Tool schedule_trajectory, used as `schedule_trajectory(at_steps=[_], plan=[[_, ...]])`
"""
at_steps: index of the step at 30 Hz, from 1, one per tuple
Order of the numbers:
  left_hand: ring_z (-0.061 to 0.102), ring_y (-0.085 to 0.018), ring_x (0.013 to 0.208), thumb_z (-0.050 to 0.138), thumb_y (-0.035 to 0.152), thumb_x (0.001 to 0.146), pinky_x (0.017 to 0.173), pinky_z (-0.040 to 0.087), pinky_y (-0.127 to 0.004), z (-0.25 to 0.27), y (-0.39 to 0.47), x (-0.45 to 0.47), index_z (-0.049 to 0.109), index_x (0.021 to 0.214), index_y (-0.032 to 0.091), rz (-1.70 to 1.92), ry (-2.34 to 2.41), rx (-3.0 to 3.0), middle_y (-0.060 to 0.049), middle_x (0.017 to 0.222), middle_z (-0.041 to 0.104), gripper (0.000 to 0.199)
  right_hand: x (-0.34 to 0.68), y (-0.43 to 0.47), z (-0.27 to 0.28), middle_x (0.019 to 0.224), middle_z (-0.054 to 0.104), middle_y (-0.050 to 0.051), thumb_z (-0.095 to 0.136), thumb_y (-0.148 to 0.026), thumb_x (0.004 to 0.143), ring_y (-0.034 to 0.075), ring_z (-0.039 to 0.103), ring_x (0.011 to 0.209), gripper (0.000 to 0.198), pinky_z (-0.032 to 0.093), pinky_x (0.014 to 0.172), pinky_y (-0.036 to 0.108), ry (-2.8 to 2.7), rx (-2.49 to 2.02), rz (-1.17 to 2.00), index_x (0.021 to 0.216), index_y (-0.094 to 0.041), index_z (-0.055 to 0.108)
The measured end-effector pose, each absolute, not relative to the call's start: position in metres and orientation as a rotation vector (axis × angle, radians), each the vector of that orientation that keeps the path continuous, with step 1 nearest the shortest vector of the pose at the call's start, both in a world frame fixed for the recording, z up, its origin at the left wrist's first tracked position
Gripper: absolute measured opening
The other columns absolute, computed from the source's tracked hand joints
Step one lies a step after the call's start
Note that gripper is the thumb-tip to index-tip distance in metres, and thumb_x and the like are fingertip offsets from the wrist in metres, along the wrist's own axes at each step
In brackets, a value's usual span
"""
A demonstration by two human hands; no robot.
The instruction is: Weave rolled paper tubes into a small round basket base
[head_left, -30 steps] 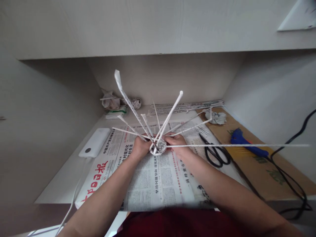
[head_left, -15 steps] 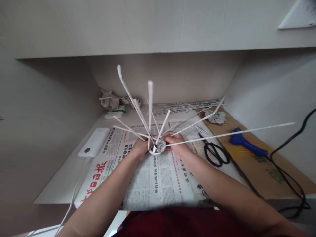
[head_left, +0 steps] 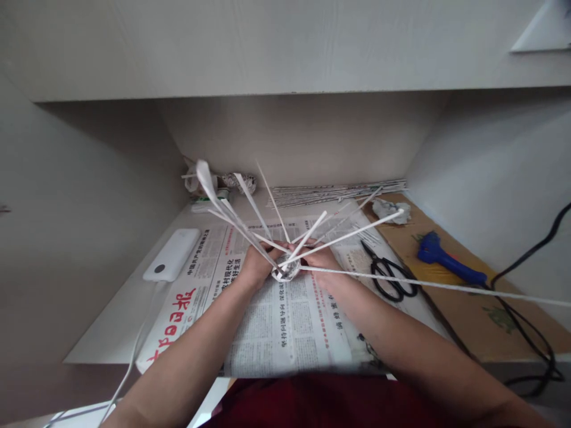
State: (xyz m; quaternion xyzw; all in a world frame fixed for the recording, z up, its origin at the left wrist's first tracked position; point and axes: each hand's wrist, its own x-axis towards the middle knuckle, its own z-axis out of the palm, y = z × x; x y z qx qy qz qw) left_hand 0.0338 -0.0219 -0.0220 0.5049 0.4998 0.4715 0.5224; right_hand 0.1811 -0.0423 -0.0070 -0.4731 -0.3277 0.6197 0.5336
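Between my hands is a small woven paper piece (head_left: 288,272), with several long rolled-paper sticks fanning out from it. My left hand (head_left: 259,261) is closed on its left side, and my right hand (head_left: 322,257) is closed on its right side. Part of the fingers of both hands is hidden behind the sticks. One long paper stick (head_left: 428,284) runs from the piece across my right forearm towards the right edge of the view. Beneath the hands lies a printed newspaper sheet (head_left: 263,333).
Black scissors (head_left: 388,276) lie right of my right hand. A blue glue gun (head_left: 446,258) with a black cord rests on cardboard (head_left: 423,238). A white power bank (head_left: 173,254) sits at the left. Rolled paper sticks (head_left: 330,193) lie along the back wall, near a crumpled bag (head_left: 196,178).
The woven piece has turned and tilted in my hands, so its sticks point differently. The long right-hand stick has swung down towards me. Both hands keep their hold.
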Motion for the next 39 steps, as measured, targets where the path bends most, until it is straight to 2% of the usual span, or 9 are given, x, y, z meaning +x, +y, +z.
schedule_trajectory(at_steps=[6,15,17,20,23,27,33,36,39], plan=[[0.062,-0.019,0.056,0.081,0.05,0.061,0.053,0.047,-0.028,-0.015,-0.026,0.039,0.073,0.077,0.01,1.112,1.125,0.997,-0.008,0.065,0.07,0.043,0.18,-0.039,-0.014,0.053,0.063,-0.003,0.084,-0.035,0.049,0.015,0.055,0.044,0.031,0.045,0.04,0.026,-0.771,-1.216,1.33,0.069,-0.018,0.067],[0.067,-0.021,0.062,0.078,0.051,0.068,0.054,0.05,-0.028,-0.011,-0.024,0.03,0.076,0.09,0.011,1.077,1.083,1.022,-0.009,0.072,0.073,0.046,0.189,-0.031,-0.021,0.056,0.065,-0.001,0.08,-0.035,0.051,0.015,0.057,0.047,0.026,0.044,0.043,0.025,-0.899,-1.262,1.225,0.067,-0.018,0.068],[0.068,-0.02,0.067,0.083,0.044,0.065,0.058,0.052,-0.028,-0.006,-0.022,0.019,0.076,0.096,0.011,1.045,1.014,1.084,-0.01,0.079,0.075,0.046,0.193,-0.028,-0.022,0.054,0.063,-0.002,0.08,-0.034,0.05,0.015,0.056,0.047,0.026,0.043,0.043,0.025,-0.876,-1.279,1.228,0.066,-0.018,0.066],[0.07,-0.024,0.088,0.087,0.031,0.062,0.077,0.056,-0.034,0.002,-0.019,0.001,0.073,0.11,0.014,0.855,0.84,1.153,-0.012,0.101,0.075,0.053,0.2,-0.026,-0.02,0.054,0.063,-0.002,0.08,-0.031,0.05,0.014,0.056,0.049,0.026,0.045,0.046,0.025,-0.881,-1.291,1.232,0.066,-0.018,0.065],[0.07,-0.023,0.094,0.087,0.025,0.063,0.083,0.057,-0.035,0.003,-0.016,-0.011,0.072,0.114,0.017,0.742,0.821,1.184,-0.011,0.107,0.074,0.054,0.203,-0.027,-0.015,0.055,0.064,-0.002,0.08,-0.031,0.05,0.014,0.057,0.049,0.025,0.048,0.047,0.026,-0.916,-1.29,1.295,0.065,-0.018,0.064],[0.071,-0.023,0.091,0.084,0.027,0.067,0.078,0.059,-0.034,0.0,-0.014,-0.016,0.073,0.11,0.016,0.698,0.868,1.198,-0.009,0.099,0.076,0.047,0.205,-0.03,-0.008,0.057,0.065,-0.002,0.08,-0.032,0.052,0.016,0.059,0.05,0.026,0.051,0.047,0.029,-0.931,-1.271,1.403,0.067,-0.019,0.064],[0.071,-0.023,0.092,0.084,0.028,0.067,0.079,0.059,-0.034,0.006,-0.015,-0.019,0.071,0.116,0.018,0.643,0.844,1.239,-0.01,0.104,0.075,0.051,0.208,-0.031,-0.001,0.054,0.063,-0.001,0.079,-0.028,0.053,0.014,0.058,0.047,0.022,0.049,0.045,0.026,-0.938,-1.262,1.453,0.067,-0.017,0.065],[0.071,-0.022,0.085,0.084,0.033,0.066,0.071,0.058,-0.031,0.008,-0.016,-0.012,0.073,0.111,0.018,0.72,0.934,1.227,-0.01,0.102,0.075,0.048,0.207,-0.032,0.001,0.053,0.063,-0.002,0.08,-0.027,0.051,0.015,0.058,0.046,0.024,0.049,0.044,0.027,-0.937,-1.287,1.474,0.066,-0.017,0.064],[0.069,-0.019,0.071,0.088,0.033,0.058,0.062,0.056,-0.029,0.005,-0.017,-0.001,0.075,0.096,0.016,0.754,0.977,1.215,-0.007,0.086,0.075,0.044,0.204,-0.034,-0.002,0.053,0.063,-0.002,0.082,-0.028,0.05,0.014,0.057,0.047,0.025,0.047,0.044,0.026,-0.979,-1.259,1.471,0.065,-0.017,0.064]])
